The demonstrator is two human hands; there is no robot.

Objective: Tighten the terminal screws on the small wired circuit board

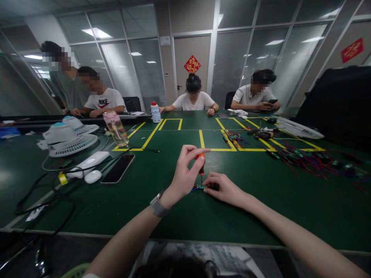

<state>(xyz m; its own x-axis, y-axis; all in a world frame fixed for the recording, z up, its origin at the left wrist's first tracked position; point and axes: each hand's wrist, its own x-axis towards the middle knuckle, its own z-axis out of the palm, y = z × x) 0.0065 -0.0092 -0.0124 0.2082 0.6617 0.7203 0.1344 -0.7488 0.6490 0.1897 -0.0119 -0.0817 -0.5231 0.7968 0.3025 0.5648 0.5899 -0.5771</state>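
Observation:
In the head view, my left hand (187,172) grips an orange and black screwdriver (202,166) by its handle, thumb and fingers closed round it. The screwdriver stands upright, its shaft pointing down at a small green circuit board (199,187) on the table. Thin red and blue wires come off the board's left side. My right hand (222,187) pinches the board's right end, fingertips close to the screwdriver's tip. Whether the tip sits in a screw is too small to tell.
Right of my hands lie a heap of wired circuit boards (313,160) and a smaller wire bundle (236,139). A phone (118,169), a white mouse (93,176), white fans (72,144) and a bottle (116,129) stand left. Several people sit or stand across the green table (162,227).

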